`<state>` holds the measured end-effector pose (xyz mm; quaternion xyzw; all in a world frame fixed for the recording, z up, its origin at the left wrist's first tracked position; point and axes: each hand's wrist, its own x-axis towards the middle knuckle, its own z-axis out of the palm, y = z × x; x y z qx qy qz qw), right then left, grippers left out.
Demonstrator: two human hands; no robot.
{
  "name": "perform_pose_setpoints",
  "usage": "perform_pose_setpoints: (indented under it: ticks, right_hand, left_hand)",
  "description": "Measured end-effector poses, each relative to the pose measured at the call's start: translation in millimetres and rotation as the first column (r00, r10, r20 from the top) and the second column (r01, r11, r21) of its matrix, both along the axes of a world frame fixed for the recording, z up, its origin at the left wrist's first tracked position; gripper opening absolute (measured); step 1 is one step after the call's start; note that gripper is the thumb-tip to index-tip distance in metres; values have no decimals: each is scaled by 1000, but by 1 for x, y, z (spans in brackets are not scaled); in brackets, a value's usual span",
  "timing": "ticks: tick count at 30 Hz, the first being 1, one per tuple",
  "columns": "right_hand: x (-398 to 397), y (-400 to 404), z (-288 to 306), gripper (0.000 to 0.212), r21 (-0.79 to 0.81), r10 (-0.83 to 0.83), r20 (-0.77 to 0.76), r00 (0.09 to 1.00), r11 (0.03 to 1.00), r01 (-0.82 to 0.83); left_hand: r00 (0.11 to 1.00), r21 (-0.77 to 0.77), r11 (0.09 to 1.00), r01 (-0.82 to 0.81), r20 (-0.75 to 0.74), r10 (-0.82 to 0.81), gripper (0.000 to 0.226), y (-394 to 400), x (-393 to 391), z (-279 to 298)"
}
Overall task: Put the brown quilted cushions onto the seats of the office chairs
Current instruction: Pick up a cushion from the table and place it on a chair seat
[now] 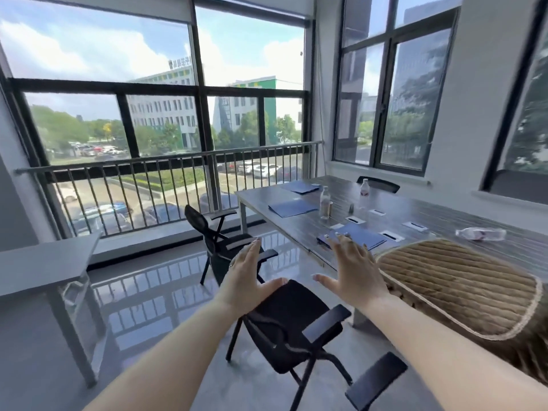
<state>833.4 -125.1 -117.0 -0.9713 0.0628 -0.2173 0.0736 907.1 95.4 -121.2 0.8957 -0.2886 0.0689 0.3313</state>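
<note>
A stack of brown quilted cushions (462, 289) with a pale braided edge lies on the near end of the grey table (296, 225), at my right. A black office chair (284, 327) stands just below my hands, its bare seat facing me and its armrests toward the table. A second black chair (219, 241) stands further off near the railing, seat bare. My left hand (247, 277) and my right hand (353, 268) are both stretched out above the near chair, palms down, fingers spread, holding nothing. The right hand hovers just left of the cushions.
On the table lie blue folders (292, 207), upright water bottles (325, 203) and one bottle on its side (480, 234). A third chair's back (379, 183) shows behind the table. A grey side table (44, 262) stands left. A metal railing (166, 164) lines the window.
</note>
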Motion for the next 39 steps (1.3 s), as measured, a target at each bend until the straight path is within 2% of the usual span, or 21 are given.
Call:
perform_pose_setpoints:
  ticks: [5,10,18,22,30,39]
  right_hand:
    - [56,-26,-23,86,6,-135,-32,990,991,135]
    - [119,-43,-49,84,38,-331,-47,942,942,333]
    - [149,-66,-83,85,77,-633,-188,751,752,654]
    - [136,-90,-93,86,72,-753,-216,621,622,779]
    - [117,-157,-120,86,96,-856,-266,445,435,895]
    - [88,-296,-168,84,113,-894,-358,271,247,962]
  left_hand:
    - [989,-34,991,130,-72,-132,102,-43,88,-14]
    - [936,-42,945,324,-128,-327,102,-81,183,-28]
    - [832,-26,852,523,-203,-517,101,-143,288,-56]
    - [769,-35,801,598,-257,-585,102,-190,307,-73]
    - [673,2,709,705,-317,-669,103,-293,312,-99]
    - [624,111,640,761,-397,-673,102,-466,308,-150]
